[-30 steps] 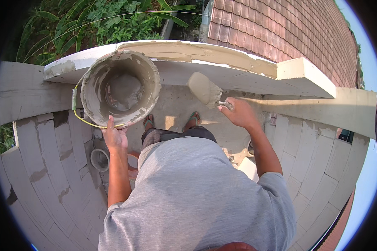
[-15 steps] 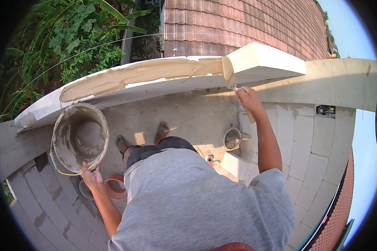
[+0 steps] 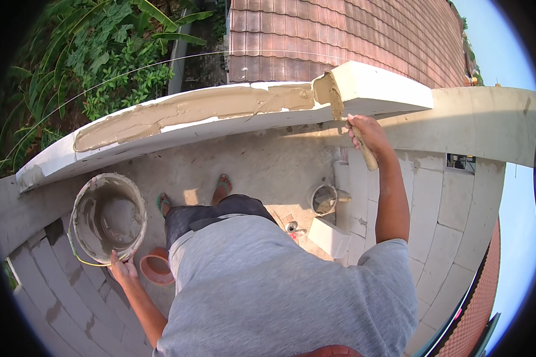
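Gripped trowel point(image 3: 336, 104) in right hand point(image 3: 370, 134) beside far-right white block point(image 3: 387, 86), bucket point(image 3: 91, 211) by its rim in left hand point(image 3: 123, 269), near left. Coated most of wall point(image 3: 49, 153) top with mortar point(image 3: 190, 110); left its left end bare.

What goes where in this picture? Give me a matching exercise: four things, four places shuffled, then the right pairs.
Things
1. yellow-handled bucket
2. trowel
3. reddish tub
4. tiled roof

Places
A. in the right hand
B. beyond the row of white blocks
C. held by the left hand
D. on the floor, to the left of the person's legs

Pairs: 1-C, 2-A, 3-D, 4-B
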Demonstrator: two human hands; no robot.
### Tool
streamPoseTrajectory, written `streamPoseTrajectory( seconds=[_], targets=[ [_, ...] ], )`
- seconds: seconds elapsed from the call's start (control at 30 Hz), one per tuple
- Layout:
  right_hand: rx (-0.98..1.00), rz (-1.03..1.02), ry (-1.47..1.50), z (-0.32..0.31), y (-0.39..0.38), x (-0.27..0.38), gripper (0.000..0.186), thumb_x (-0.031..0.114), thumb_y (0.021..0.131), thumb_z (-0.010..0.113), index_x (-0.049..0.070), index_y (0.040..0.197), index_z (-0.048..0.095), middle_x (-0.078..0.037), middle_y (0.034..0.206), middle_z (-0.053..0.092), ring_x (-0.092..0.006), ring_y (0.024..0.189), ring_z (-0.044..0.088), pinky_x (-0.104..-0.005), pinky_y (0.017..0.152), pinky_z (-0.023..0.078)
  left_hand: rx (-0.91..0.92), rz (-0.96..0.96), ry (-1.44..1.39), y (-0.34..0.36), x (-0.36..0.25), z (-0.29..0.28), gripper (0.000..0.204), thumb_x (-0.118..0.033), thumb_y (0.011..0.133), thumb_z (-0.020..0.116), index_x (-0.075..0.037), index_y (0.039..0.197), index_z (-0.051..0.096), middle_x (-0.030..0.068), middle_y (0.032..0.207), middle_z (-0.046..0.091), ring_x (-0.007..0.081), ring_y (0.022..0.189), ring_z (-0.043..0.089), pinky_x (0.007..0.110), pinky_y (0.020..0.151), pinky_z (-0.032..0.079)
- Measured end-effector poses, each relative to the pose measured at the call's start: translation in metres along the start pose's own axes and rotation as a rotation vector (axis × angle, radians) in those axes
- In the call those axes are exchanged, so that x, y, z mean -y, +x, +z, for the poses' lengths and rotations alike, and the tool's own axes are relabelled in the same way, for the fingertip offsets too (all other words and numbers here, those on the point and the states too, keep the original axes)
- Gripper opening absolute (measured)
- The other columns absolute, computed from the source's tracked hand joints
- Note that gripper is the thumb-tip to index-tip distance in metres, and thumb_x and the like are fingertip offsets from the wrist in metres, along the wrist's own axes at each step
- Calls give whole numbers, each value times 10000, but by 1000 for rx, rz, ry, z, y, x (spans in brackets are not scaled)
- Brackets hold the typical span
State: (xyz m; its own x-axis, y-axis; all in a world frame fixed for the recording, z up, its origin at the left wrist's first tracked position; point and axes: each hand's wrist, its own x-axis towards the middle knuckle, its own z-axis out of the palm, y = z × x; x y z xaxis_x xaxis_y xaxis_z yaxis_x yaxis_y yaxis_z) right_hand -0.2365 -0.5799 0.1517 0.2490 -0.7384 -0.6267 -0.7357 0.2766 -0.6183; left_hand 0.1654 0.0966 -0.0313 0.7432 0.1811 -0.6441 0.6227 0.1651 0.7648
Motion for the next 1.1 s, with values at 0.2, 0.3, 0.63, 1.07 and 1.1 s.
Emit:
streamPoseTrajectory(
  seconds=[0.2,0.3,0.63,1.07,1.1],
  targets=[
    [51,-29,82,-17,-17,15,322,381,1041,586,74,948,611,2,744,591,-87,578,544,-252,519,449,3,-45,12,16,27,-6,457,-88,1011,603,-64,1439,443,162,1315,572,365,1208,597,650,939,583],
    [44,-56,117,-26,-24,3,324,379,1049,576,74,949,612,0,747,593,-89,571,544,-253,515,451,25,-71,-4,24,49,-16,442,-84,1004,613,-66,1419,464,152,1307,575,357,1216,593,657,979,559],
    [50,-237,363,-41,-61,-27,321,358,1057,570,48,985,610,-21,736,584,-97,532,529,-240,479,445,75,-166,14,36,73,-16,454,-78,989,603,-73,1418,455,144,1338,567,371,1209,608,669,952,567],
    [161,-207,398,-48,-24,-58,296,326,1052,579,40,981,599,-30,727,585,-96,510,513,-243,464,440,106,-152,192,18,71,2,427,-61,995,535,-111,1401,411,163,1311,553,393,1171,615,704,860,608],
    [148,-211,410,-48,-30,-61,293,327,1053,578,45,979,602,-29,727,584,-95,510,512,-242,472,441,102,-167,189,17,72,-1,423,-59,994,531,-112,1397,412,161,1311,553,393,1173,613,706,864,605]
  ],
)
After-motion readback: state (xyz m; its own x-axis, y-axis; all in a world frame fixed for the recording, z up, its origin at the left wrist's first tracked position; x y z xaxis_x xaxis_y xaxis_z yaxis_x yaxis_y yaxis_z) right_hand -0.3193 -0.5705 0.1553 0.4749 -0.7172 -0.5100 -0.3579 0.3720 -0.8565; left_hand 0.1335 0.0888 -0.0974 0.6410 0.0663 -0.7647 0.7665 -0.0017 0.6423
